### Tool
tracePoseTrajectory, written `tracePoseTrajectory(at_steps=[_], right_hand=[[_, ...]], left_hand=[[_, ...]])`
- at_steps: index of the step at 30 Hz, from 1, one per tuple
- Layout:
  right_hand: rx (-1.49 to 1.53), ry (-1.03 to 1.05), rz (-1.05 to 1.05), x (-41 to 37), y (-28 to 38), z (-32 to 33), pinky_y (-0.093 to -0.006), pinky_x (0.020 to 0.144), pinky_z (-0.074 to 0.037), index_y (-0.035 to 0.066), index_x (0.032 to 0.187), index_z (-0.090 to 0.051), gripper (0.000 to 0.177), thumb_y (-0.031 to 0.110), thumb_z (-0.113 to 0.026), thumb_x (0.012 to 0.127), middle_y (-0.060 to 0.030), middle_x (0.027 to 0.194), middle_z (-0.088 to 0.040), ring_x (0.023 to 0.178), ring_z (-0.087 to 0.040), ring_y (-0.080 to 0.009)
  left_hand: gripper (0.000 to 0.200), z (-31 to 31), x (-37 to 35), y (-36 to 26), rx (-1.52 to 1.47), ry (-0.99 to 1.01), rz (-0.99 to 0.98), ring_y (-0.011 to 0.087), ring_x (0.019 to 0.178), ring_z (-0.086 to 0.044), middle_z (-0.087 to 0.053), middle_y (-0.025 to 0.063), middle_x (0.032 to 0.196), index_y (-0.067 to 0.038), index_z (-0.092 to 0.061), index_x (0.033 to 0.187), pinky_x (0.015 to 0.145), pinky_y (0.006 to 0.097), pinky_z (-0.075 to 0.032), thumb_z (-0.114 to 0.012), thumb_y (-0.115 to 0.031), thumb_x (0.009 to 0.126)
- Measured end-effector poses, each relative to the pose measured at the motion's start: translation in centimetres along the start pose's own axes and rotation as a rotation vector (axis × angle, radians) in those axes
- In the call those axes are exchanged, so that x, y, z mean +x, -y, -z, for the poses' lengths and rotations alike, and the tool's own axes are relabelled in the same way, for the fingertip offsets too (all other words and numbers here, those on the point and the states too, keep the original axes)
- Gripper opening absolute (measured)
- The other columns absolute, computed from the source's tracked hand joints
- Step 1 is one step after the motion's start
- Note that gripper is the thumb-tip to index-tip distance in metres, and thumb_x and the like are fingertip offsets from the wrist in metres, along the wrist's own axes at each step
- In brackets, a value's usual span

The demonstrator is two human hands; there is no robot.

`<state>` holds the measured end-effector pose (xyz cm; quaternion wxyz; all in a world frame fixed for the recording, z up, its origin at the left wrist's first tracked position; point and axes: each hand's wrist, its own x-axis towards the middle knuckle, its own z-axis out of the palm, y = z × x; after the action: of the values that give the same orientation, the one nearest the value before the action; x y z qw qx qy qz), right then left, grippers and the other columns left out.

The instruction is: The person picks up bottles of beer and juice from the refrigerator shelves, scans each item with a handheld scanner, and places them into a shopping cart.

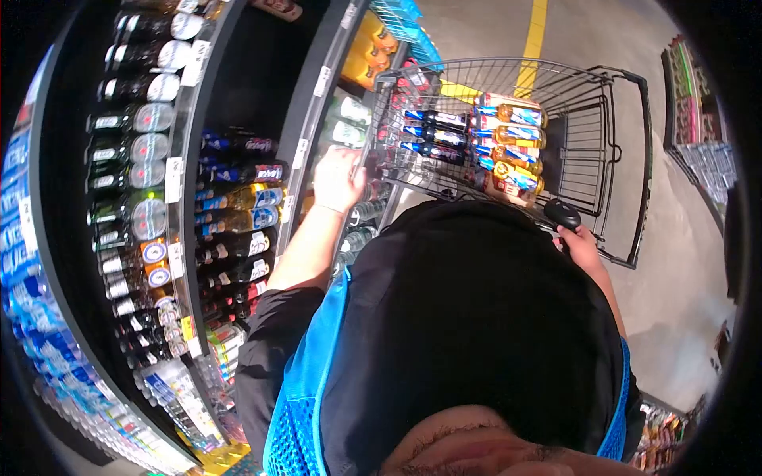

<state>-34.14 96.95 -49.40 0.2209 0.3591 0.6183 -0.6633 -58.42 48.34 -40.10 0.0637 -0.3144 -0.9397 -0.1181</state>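
My left hand (340, 178) reaches to the lower shelf beside clear bottles (349, 119); its fingers are too bright to make out, and whether it holds anything is hidden. At the near edge of the metal shopping cart (607, 143), my right hand (578, 242) is closed around a black rounded object (562, 214). Inside the cart lie several yellow bottles (512, 135) with blue necks, on and beside cartons. Dark bottles (435, 135) with blue caps lie next to them, on the cart's left side.
Shelves (178, 159) full of dark and amber bottles run along the left. Blue-labelled packs (40, 309) stand at the far left. A blue basket (409, 32) is beyond the cart. Another product display (694, 119) stands at the right.
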Motion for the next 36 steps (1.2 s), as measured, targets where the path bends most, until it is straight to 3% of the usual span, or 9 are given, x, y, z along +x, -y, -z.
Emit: tracePoseTrajectory(at_steps=[6,8,9,10,12,13,20,29,36], right_hand=[[-0.045,-0.121,-0.042,0.5,-0.9,-0.8,-0.0238,0.062,-0.042,0.006,0.100,-0.063,0.017,0.020,-0.063,0.091,0.0018,0.079,-0.065,0.069,-0.055,-0.0065],[0.025,-0.135,0.036,0.9,-1.6,-0.9,-0.0248,0.068,-0.045,0.002,0.103,-0.063,0.018,0.016,-0.063,0.091,-0.0007,0.086,-0.067,0.077,-0.060,-0.0087],[0.083,-0.173,0.000,0.6,-0.9,-1.5,-0.0266,0.073,-0.048,-0.002,0.107,-0.061,0.021,0.011,-0.063,0.091,-0.0050,0.094,-0.067,0.082,-0.063,-0.0121],[0.083,-0.192,-0.024,0.8,-0.9,-1.6,-0.0266,0.073,-0.048,-0.002,0.107,-0.061,0.021,0.011,-0.063,0.091,-0.0050,0.094,-0.067,0.082,-0.063,-0.0121],[0.166,-0.228,0.014,1.1,-1.3,-1.8,-0.0277,0.076,-0.049,-0.003,0.109,-0.060,0.023,0.010,-0.064,0.091,-0.0080,0.100,-0.067,0.083,-0.065,-0.0145],[0.182,-0.265,-0.031,1.2,-1.6,-1.9,-0.0283,0.077,-0.050,-0.003,0.111,-0.059,0.025,0.010,-0.065,0.091,-0.0088,0.101,-0.067,0.085,-0.066,-0.0160],[-0.019,-0.404,-0.042,0.4,-2.1,-2.9,-0.0234,0.071,-0.046,-0.001,0.116,-0.058,0.031,0.011,-0.067,0.089,-0.0062,0.098,-0.068,0.079,-0.061,-0.0093],[0.010,-0.468,-0.023,0.3,-2.5,-3.5,-0.0248,0.076,-0.046,0.002,0.114,-0.058,0.023,0.004,-0.061,0.091,-0.0030,0.098,-0.067,0.085,-0.059,-0.0102],[0.121,-0.431,-0.090,1.1,-2.4,-3.0,-0.0279,0.066,-0.051,-0.001,0.109,-0.060,0.023,0.011,-0.064,0.090,-0.0051,0.092,-0.066,0.079,-0.067,-0.0164]], left_hand=[[0.042,-13.2,3.9,0.3,-0.306,0.169,0.190,0.0336,0.106,-0.059,-0.064,0.0158,0.109,-0.005,-0.062,0.115,0.097,0.0405,-0.045,-0.071,-0.021,0.077],[0.029,-28.7,2.1,6.1,-0.687,0.151,0.586,0.0223,0.080,-0.062,-0.066,0.0067,0.092,-0.004,-0.061,0.105,0.078,0.0345,-0.050,-0.068,-0.024,0.085],[0.024,-27.5,5.1,4.5,-0.794,0.353,0.877,0.0172,0.069,-0.059,-0.064,0.0025,0.081,-0.006,-0.059,0.102,0.068,0.0318,-0.048,-0.065,-0.026,0.089],[0.024,-39.5,1.2,11.7,-0.733,0.527,0.771,0.0192,0.060,-0.054,-0.060,0.0032,0.072,-0.010,-0.057,0.107,0.064,0.0337,-0.047,-0.062,-0.027,0.090],[0.028,-36.7,5.2,8.1,-1.414,0.384,1.748,0.0204,0.070,-0.053,-0.059,0.0063,0.081,-0.012,-0.052,0.111,0.069,0.0373,-0.047,-0.060,-0.031,0.091],[0.033,-36.6,6.5,7.0,-1.284,0.362,1.881,0.0222,0.085,-0.050,-0.055,0.0097,0.097,-0.014,-0.048,0.116,0.078,0.0411,-0.046,-0.056,-0.035,0.093],[0.037,-47.8,3.8,11.2,-1.536,0.214,2.008,0.0240,0.127,-0.045,-0.053,0.0080,0.133,-0.015,-0.050,0.127,0.101,0.0449,-0.038,-0.044,-0.037,0.098],[0.035,-51.9,3.1,12.2,-1.572,0.059,2.006,0.0263,0.104,-0.063,-0.061,0.0088,0.122,-0.011,-0.053,0.125,0.089,0.0551,-0.048,-0.047,-0.034,0.100],[0.048,-37.8,7.1,5.5,-1.355,0.086,1.891,0.0291,0.102,-0.064,-0.064,0.0167,0.117,0.000,-0.052,0.124,0.087,0.0415,-0.052,-0.056,-0.036,0.094]])
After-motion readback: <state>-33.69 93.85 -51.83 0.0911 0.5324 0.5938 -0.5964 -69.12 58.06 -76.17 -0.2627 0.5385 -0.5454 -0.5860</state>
